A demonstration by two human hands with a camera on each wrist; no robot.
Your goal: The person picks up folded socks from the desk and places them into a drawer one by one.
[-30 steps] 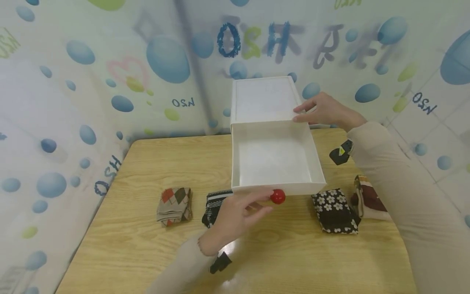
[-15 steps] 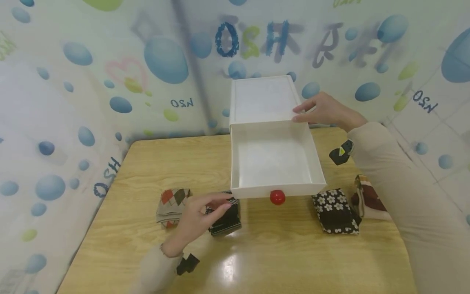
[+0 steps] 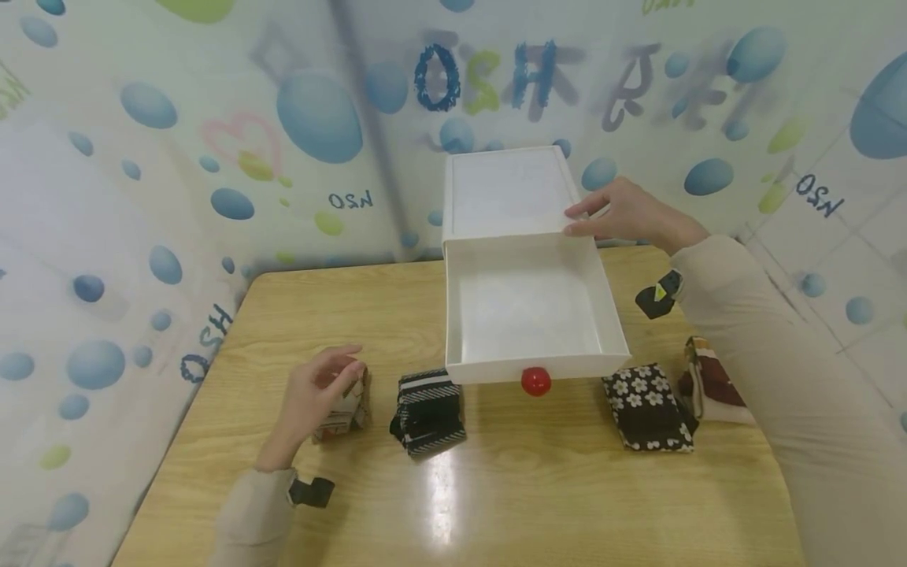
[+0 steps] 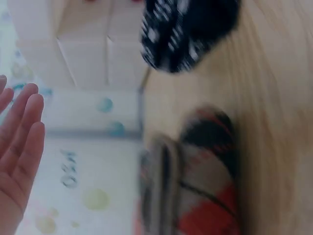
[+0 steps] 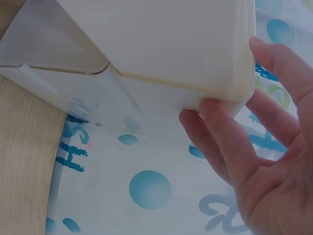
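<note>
My left hand (image 3: 305, 398) hovers over a folded argyle sock (image 3: 352, 405) on the table, holding nothing. In the left wrist view its fingers are straight, apart from the blurred argyle sock (image 4: 205, 191). To its right lies a folded black-and-white patterned sock (image 3: 431, 413). A white drawer box (image 3: 506, 193) stands toward the back, its drawer (image 3: 531, 307) pulled out, bare inside, with a red round knob (image 3: 536, 381) on the front. My right hand (image 3: 631, 213) holds the box's right edge, thumb and fingertips against its corner in the right wrist view.
A folded black sock with white flowers (image 3: 648, 409) and a folded beige-and-maroon sock (image 3: 716, 382) lie right of the drawer, the latter close beside my right sleeve (image 3: 765, 354). A patterned wall covering (image 3: 283, 220) stands behind the wooden table (image 3: 524, 496).
My left hand has let go of the red knob and moved left, past the black-and-white sock, to above the argyle sock. The right hand and the open drawer have stayed put.
</note>
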